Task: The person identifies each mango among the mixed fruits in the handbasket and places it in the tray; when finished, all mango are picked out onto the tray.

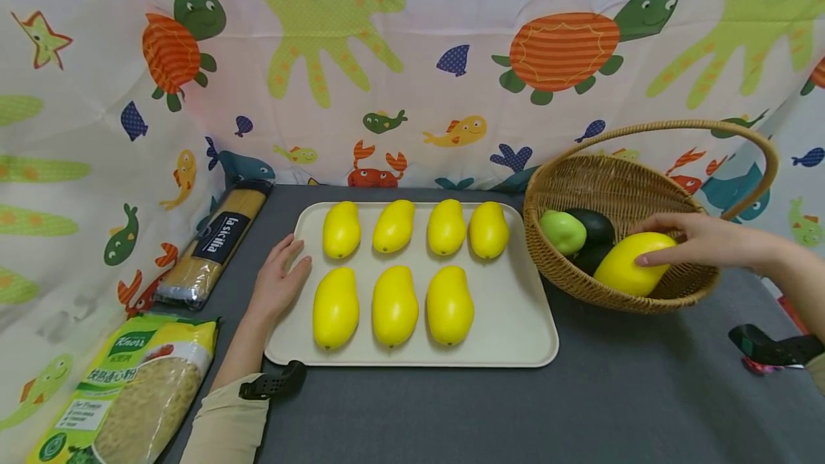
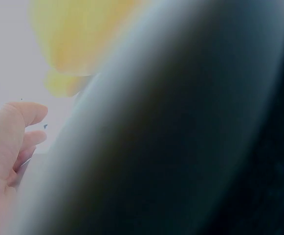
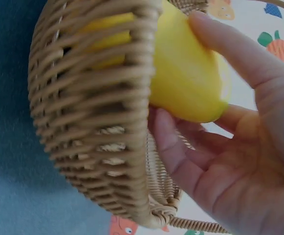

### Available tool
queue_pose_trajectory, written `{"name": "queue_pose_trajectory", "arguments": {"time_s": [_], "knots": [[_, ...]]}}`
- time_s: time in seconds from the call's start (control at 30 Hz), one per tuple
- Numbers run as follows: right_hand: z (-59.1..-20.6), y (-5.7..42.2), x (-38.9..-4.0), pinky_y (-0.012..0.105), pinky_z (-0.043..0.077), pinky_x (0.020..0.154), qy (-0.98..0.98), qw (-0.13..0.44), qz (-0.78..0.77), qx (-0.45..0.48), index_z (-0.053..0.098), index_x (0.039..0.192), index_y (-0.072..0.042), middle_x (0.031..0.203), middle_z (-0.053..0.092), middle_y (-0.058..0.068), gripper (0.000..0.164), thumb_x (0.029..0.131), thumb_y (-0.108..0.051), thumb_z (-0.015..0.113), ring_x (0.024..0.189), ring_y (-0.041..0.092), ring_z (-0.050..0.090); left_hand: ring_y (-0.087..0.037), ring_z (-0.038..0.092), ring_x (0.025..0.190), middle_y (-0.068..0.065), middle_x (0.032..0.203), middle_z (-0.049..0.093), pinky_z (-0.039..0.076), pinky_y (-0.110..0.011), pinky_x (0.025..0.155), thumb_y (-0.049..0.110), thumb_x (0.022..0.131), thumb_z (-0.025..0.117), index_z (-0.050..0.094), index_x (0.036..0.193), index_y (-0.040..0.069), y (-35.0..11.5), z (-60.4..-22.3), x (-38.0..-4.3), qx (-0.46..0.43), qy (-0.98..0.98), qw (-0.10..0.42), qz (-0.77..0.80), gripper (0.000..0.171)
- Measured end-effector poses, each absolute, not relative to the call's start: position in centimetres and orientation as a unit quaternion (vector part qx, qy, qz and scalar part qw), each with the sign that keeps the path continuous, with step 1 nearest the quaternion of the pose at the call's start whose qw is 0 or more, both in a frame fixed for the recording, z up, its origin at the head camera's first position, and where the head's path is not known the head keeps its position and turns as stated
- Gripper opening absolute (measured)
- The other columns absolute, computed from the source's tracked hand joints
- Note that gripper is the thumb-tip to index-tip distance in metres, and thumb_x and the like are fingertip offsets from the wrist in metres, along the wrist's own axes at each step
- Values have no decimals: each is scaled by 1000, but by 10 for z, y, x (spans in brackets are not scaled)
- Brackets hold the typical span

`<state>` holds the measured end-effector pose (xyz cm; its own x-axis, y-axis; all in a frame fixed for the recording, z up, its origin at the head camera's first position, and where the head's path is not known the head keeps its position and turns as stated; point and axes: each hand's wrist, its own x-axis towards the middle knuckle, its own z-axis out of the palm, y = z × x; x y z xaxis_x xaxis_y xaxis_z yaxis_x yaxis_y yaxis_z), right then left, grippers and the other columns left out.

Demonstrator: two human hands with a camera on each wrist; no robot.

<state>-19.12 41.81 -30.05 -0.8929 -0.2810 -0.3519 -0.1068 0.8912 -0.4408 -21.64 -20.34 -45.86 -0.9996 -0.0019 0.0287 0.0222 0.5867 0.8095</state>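
Observation:
My right hand (image 1: 683, 238) grips a yellow mango (image 1: 634, 265) inside the wicker basket (image 1: 644, 299) on the right. In the right wrist view, thumb and fingers curl round the mango (image 3: 188, 73) just past the basket's rim. Beside it in the basket lie a green fruit (image 1: 563, 232) and dark green avocado-like fruits (image 1: 591, 226). My left hand (image 1: 281, 279) rests on the left edge of the cream tray (image 1: 509, 321), fingers relaxed and holding nothing. On the tray sit several yellow mangoes (image 1: 394, 305) in two rows, with a bare spot at the front right.
A pack of spaghetti (image 1: 215, 242) lies at the back left, with a yellow-green Knorr pasta bag (image 1: 129, 392) nearer. The basket's tall handle (image 1: 677, 125) arches over its opening. A patterned cloth (image 1: 412, 56) hangs behind the grey table (image 1: 451, 414).

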Motion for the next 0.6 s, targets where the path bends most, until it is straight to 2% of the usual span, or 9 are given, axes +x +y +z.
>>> {"name": "queue_pose_trajectory", "arguments": {"time_s": [0.2,0.3,0.47,0.6], "knots": [[-295,408,-191,43,47,81,944,181,-269,-61,38,142,-3,127,52,17,62,97,-40,60,101,29,51,-33,17,146,-6,161,20,17,-56,114,37,100,52,39,150,7,-203,-459,-216,-4,-891,15,-454,59],[-290,401,-190,40,47,83,932,172,-314,-48,32,146,-4,128,49,17,63,99,-37,57,100,27,52,-33,16,146,-6,161,21,17,-56,114,36,100,52,39,150,7,-203,-458,-216,-4,-891,16,-455,59],[-284,388,-188,27,51,82,888,157,-431,-18,32,147,-15,123,50,4,54,100,-30,56,100,18,56,-33,16,146,-6,161,20,17,-56,114,37,100,52,39,150,6,-202,-458,-216,-3,-890,15,-455,59],[-279,375,-185,24,53,80,823,144,-550,7,44,134,-25,116,54,-7,36,100,-21,56,97,12,58,-33,16,146,-6,161,21,17,-55,114,37,100,52,39,149,7,-202,-458,-217,-1,-891,15,-453,60]]}}
